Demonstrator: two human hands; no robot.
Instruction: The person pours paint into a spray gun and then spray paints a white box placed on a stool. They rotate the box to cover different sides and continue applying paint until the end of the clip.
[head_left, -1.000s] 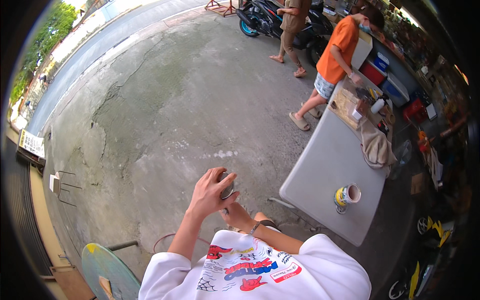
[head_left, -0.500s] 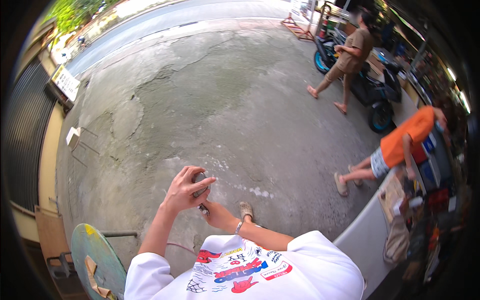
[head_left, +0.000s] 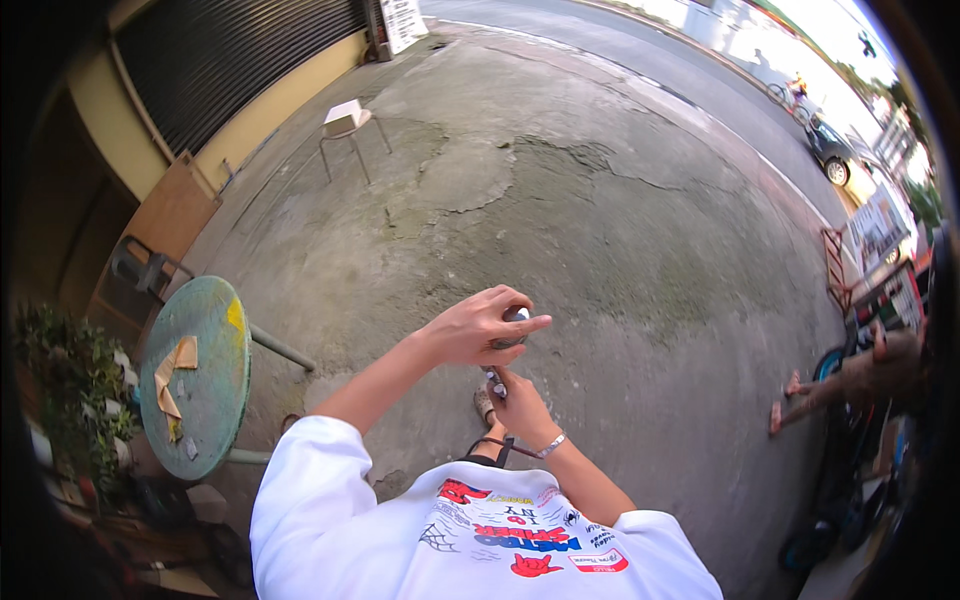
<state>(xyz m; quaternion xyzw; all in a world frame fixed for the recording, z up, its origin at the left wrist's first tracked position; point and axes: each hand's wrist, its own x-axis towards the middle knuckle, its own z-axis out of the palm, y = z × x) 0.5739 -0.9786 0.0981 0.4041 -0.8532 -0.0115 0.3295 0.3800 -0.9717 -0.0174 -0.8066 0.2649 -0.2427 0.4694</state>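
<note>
Held in front of my white shirt [head_left: 450, 560], my two hands are close together, one above the other. My left hand [head_left: 472, 326] curls over a round, dark, silver-rimmed piece [head_left: 511, 328], with the index finger stretched across it. Just below, my right hand [head_left: 522, 408] is closed around a small tool with shiny metal ends [head_left: 494, 382]. Fingers hide most of both, and I cannot tell whether the two pieces are joined. A bracelet [head_left: 552, 445] is on my right wrist.
At left stands a round green table [head_left: 215, 330] with a folded tan strip [head_left: 172, 380] on it. A stool [head_left: 345, 118] bearing a white box stands farther off. To the right, a person [head_left: 865, 375] stands beside a motorbike [head_left: 828, 362]. A road [head_left: 620, 60] runs behind.
My view has swung left, so the stool and table have shifted right in the picture. The person in orange has left the view. Both hands keep hold of their pieces.
</note>
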